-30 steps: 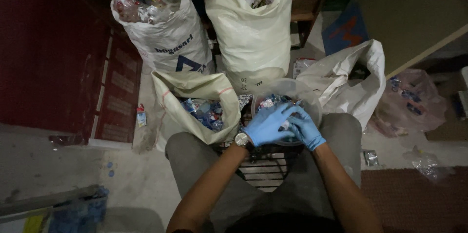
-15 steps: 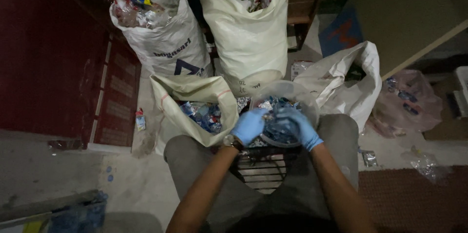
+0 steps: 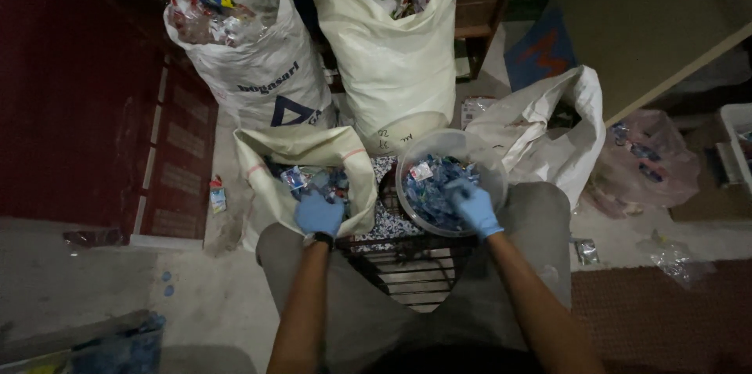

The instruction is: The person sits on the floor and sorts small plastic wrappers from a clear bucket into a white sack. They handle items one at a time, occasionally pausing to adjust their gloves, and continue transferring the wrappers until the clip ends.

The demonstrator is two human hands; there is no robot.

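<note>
Our left hand hangs over the open sack, fingers curled; whether it grips anything, we cannot tell. Our right hand digs closed into wrappers filling the tub. Plenty remains, we judge.

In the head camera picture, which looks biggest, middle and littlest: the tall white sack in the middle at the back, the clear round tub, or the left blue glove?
1. Tall white sack, biggest though farthest away.
2. Clear round tub of blue scraps.
3. Left glove, smallest by far.
</note>
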